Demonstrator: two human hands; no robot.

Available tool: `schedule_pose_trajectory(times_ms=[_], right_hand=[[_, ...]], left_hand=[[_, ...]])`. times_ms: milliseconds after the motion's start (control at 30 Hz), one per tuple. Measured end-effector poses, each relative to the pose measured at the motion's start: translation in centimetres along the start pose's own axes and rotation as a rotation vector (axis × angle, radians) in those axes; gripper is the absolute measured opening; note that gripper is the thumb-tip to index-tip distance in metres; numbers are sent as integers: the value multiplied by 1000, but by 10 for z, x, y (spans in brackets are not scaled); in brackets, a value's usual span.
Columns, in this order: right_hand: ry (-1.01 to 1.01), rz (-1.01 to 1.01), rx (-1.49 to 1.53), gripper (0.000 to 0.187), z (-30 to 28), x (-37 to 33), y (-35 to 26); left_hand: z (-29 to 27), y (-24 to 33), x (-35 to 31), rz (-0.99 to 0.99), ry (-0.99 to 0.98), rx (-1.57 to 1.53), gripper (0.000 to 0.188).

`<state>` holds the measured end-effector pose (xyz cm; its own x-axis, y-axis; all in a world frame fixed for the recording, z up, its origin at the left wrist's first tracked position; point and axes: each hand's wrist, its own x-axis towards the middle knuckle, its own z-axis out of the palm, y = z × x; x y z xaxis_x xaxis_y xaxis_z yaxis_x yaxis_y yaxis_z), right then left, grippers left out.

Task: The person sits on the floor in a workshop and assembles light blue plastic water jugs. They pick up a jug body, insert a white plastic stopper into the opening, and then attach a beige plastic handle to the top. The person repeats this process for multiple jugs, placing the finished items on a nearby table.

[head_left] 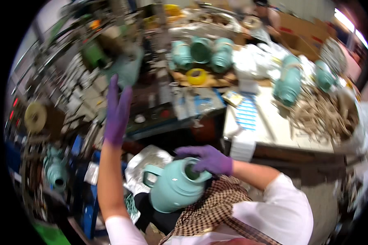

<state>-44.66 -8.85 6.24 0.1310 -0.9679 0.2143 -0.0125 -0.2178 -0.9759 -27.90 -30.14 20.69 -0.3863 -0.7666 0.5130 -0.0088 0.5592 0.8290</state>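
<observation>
A pale teal plastic jug body point(176, 188) with a side handle lies tilted on my lap, its round mouth turned up toward the right. My right hand point(212, 160), in a purple glove, grips the jug at its mouth, some fingers over the rim. Also gloved in purple, my left hand point(118, 112) is raised at the left with fingers stretched out and nothing in it. Beyond its fingertips, a blurred teal piece point(129, 67) is at the machine point(106, 45); whether they touch I cannot tell.
Several teal jug bodies point(223, 55) stand at the back beside a yellow tape roll point(196, 76). More teal bodies point(289, 81) lie right, near a heap of tan strips point(321, 114). A white-topped table point(302, 141) stands right. Another person point(268, 18) is at the far back.
</observation>
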Motion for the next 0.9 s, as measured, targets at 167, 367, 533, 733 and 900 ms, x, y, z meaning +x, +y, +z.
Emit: schedule_pose_trajectory(times_ms=[167,367,533,733,900], right_hand=[[-34,388,360,69,8,14,-42],[-158,246,196,64,25,-18,-55],[685,-251,-1083,22,-116,-101,-23],[906,871,-2036,36,-290,-259,33],[712,868,-2254,36,-385,-317,91]], left_hand=[[26,113,-182,442,-684,962,66],[8,69,-203,237,-379,825,48],[-78,69,-197,39,-106,485,45],[-232,-48,-218,-348,309,-205,51],[-146,-148,-250,-550,158,-222,39]])
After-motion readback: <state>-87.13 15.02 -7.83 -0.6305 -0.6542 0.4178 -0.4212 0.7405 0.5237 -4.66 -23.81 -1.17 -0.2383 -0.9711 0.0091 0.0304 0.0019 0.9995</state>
